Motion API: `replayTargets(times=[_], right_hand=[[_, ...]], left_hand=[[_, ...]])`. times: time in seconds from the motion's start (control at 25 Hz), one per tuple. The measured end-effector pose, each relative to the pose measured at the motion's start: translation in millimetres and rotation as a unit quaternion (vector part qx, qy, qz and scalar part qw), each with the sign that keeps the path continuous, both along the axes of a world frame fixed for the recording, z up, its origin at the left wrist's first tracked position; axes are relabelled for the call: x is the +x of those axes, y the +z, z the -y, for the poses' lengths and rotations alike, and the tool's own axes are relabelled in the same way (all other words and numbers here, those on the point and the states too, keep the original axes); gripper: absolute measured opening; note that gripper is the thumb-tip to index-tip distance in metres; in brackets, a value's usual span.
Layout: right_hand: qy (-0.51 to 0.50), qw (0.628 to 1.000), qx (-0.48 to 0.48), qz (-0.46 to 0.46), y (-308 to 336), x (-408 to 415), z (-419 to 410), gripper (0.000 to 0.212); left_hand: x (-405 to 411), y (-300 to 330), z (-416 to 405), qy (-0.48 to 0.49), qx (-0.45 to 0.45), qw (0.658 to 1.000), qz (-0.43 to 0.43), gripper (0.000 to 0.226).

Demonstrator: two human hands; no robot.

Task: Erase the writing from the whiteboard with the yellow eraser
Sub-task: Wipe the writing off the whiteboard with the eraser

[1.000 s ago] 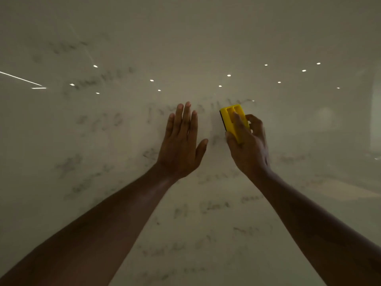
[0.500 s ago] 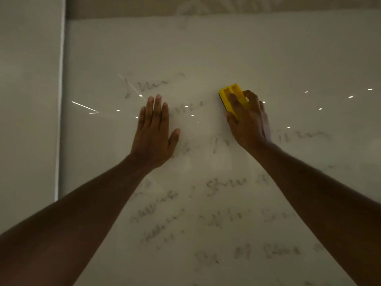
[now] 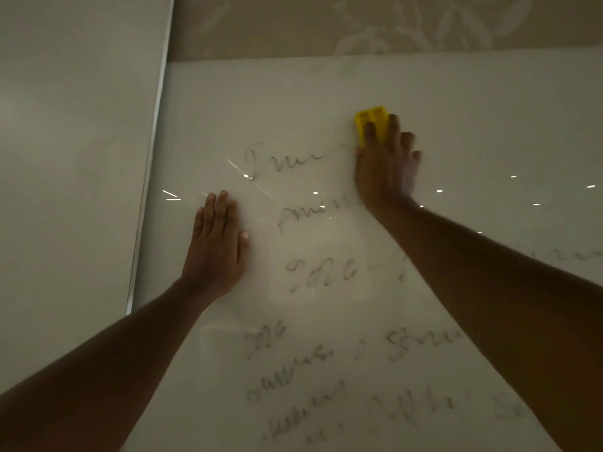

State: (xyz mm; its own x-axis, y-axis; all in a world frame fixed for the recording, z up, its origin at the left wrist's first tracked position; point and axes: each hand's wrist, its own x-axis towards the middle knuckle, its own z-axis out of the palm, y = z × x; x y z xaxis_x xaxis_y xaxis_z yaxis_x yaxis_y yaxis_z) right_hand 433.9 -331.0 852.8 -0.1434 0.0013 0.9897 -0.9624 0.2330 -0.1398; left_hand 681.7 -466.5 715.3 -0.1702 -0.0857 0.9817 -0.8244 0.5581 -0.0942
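A glossy whiteboard (image 3: 456, 102) fills most of the view, dim and covered with several lines of faint dark handwriting (image 3: 284, 159). My right hand (image 3: 385, 168) presses the yellow eraser (image 3: 372, 120) flat against the board near its top, just right of the uppermost written line. Only the eraser's top end shows above my fingers. My left hand (image 3: 215, 246) lies flat on the board, fingers together, palm down, to the left of the writing and lower than the eraser.
The board's left edge is a thin metal strip (image 3: 146, 197) with a plain wall panel (image 3: 71, 158) beyond it. Patterned wallpaper (image 3: 359, 24) runs above the top edge. Small ceiling-light reflections (image 3: 439, 191) dot the surface.
The view has risen and shifted left, so the board's top and left edges show now. My right hand has carried the eraser up to the top line of writing; my left hand stays flat.
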Motion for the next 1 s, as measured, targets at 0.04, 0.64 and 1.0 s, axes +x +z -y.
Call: replayTargets(times=[0.04,0.64,1.0], right_hand=[[0.008,0.999,0.028,-0.039,-0.1,24.4,10.2,0.049],[0.007,0.924,0.17,-0.343,-2.0,109.2,43.2,0.051],[-0.003,0.992,0.018,-0.124,-49.6,-35.3,-9.6,0.056]], left_hand=[[1.3,-1.6,3.7,-0.009,-0.003,1.0,-0.003,0.07],[-0.8,-11.1,14.0,-0.047,-0.036,0.996,-0.061,0.068],[-1.7,-12.9,13.0,-0.041,-0.043,0.996,-0.068,0.066]])
